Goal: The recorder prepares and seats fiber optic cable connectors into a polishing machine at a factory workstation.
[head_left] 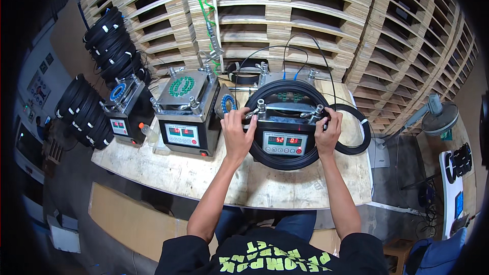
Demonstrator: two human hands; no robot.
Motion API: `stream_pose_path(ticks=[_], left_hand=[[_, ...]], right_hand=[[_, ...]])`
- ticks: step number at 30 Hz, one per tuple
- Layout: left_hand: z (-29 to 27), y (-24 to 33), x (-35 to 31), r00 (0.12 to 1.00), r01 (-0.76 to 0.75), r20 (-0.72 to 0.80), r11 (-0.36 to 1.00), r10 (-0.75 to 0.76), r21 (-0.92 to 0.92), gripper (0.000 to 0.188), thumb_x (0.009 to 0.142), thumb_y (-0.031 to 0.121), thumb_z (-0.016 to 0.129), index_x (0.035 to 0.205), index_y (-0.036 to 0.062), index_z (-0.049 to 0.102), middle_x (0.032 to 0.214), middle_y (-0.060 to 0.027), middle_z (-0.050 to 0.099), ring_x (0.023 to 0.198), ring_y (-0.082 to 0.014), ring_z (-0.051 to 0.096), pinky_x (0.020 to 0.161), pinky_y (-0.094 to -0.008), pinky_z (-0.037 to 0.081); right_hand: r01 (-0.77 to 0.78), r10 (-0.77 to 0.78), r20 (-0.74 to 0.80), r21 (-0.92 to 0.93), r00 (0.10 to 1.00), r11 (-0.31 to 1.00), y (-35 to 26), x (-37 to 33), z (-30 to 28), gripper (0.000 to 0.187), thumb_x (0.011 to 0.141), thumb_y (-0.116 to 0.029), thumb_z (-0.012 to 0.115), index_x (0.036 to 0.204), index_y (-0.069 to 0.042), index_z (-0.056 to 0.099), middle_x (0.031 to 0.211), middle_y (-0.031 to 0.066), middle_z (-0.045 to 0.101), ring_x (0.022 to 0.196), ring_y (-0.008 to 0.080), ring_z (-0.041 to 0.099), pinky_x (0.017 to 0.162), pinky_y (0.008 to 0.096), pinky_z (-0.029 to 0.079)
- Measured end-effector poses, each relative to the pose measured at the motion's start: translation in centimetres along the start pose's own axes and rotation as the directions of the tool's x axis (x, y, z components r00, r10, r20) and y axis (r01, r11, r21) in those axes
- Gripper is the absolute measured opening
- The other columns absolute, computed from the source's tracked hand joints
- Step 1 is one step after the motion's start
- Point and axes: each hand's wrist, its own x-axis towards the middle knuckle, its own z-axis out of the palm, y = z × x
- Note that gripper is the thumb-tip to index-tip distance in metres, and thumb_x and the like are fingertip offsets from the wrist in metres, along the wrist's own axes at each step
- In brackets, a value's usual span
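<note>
A large coil of black cable [288,164] encircles the front of the rightmost tester box, passing over its top and hanging below its small display panel [284,144]. My left hand [238,135] is closed around the coil's left side, thumb inward by a metal post [261,106]. On the opposite side my right hand [328,131] grips the coil, its thumb near the other front post [319,111]. Parts of both hands' fingers are hidden. Behind the coil, two blue connectors [290,77] with thin black leads stand at the box's top plate.
Two similar testers stand left, one with a green connector ring [182,86], one with a blue ring [118,91]. A clear bottle [147,131] sits between them. Another coil [355,147] lies right. Stacked coils [84,112], wooden pallets [300,18] and a fan [440,117] surround the table [168,165].
</note>
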Motion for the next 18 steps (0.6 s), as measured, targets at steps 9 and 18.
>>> stream_pose_path(ticks=[9, 18], left_hand=[[-2.3, 1.4, 3.5, 0.999, -0.036, 0.005, 0.996, 0.037, -0.076, 0.025, 0.092, 0.023, 0.071, 0.109, 0.0058, 0.065, 0.088, -0.0097, 0.06, 0.079, -0.0266, 0.056, 0.084, -0.0401, 0.042], [-2.8, -0.1, 3.8, 0.913, 0.202, 0.387, 0.968, -0.131, -0.149, 0.02, 0.094, 0.018, 0.07, 0.104, 0.0005, 0.067, 0.09, -0.0172, 0.069, 0.069, -0.024, 0.065, 0.063, -0.0369, 0.049]], right_hand=[[-0.039, 0.039, 0.02, -0.008, 0.999, 0.999, -0.2, 0.0, 0.0, 0.031, 0.084, 0.005, 0.054, 0.115, 0.0, 0.058, 0.092, 0.0203, 0.053, 0.082, 0.0377, 0.056, 0.075, 0.0467, 0.048], [-0.051, 0.052, 0.021, -0.011, 0.998, 0.999, 0.0, -0.1, 0.0, 0.032, 0.084, 0.005, 0.054, 0.115, -0.001, 0.058, 0.092, 0.0202, 0.053, 0.083, 0.038, 0.057, 0.076, 0.0472, 0.048]])
